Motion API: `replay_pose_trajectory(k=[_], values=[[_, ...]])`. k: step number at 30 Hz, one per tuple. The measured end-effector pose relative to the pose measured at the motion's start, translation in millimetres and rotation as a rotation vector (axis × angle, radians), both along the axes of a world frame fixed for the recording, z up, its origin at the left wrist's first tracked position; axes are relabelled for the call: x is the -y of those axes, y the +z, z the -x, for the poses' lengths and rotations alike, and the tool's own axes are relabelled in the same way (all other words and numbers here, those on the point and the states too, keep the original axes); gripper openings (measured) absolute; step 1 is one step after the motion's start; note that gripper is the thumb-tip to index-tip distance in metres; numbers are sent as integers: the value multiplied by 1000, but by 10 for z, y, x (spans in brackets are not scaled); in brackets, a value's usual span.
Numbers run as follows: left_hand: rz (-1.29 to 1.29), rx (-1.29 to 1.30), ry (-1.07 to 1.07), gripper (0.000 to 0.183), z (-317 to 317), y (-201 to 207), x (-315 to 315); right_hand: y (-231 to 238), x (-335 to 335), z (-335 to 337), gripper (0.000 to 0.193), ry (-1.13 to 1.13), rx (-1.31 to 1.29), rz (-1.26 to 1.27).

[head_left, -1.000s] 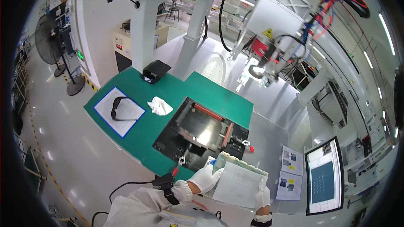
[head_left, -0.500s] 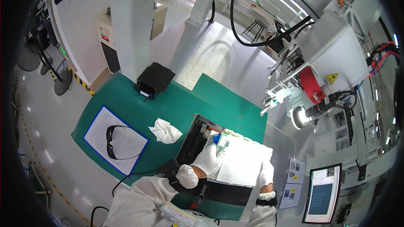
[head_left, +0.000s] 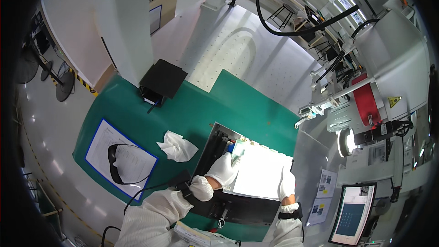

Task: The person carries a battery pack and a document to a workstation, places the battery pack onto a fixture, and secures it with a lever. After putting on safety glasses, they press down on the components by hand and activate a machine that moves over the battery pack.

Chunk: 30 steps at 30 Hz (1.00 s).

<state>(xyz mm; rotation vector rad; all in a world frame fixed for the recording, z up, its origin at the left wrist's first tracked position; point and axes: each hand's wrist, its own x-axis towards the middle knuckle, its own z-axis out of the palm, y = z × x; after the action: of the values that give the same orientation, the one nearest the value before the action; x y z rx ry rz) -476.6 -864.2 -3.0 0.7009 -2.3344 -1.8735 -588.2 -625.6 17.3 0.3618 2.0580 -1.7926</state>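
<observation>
Both my hands wear white gloves. My left hand (head_left: 222,170) grips the left edge of a flat white panel (head_left: 259,173), thumb on top, beside a small pale green strip along that edge. At the panel's right edge, my right hand (head_left: 286,184) is closed around the side, its fingertips partly lost in glare. The panel lies over an open black case (head_left: 242,208) with a metal latch (head_left: 222,215) on its near side. Just beyond my left fingers a small blue round part (head_left: 231,147) shows. The panel hides most of the case's inside.
On the green mat (head_left: 242,105) lie a crumpled white cloth (head_left: 178,146), dark glasses (head_left: 114,164) on a blue-edged sheet (head_left: 141,158), and a black box (head_left: 162,80). A machine with a lit ring lamp (head_left: 346,142) overhangs the right; a monitor (head_left: 352,215) stands below it.
The whole view has shifted, with the machine now farther right. My left hand has drawn slightly back toward me from the blue part. Both hands stay on the panel's edges.
</observation>
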Motion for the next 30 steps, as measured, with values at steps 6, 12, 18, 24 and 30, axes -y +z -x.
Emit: replay_pose_trajectory(k=[6,12,18,24,30], values=[[28,-14,-16,35,25,-39,58,-185,-43,23,48,-7,-67,-33],[-31,9,2,34,-91,94,57,-242,-215,-5,43,192,-209,-418],[92,-152,83,40,-647,292,-235,150,-186,-606,31,298,-417,-751],[-118,0,-164,58,-1375,230,-679,306,-875,-1016,30,406,-226,-586],[9,563,-732,58,-1658,0,-930,86,-1831,-829,32,631,34,-581]])
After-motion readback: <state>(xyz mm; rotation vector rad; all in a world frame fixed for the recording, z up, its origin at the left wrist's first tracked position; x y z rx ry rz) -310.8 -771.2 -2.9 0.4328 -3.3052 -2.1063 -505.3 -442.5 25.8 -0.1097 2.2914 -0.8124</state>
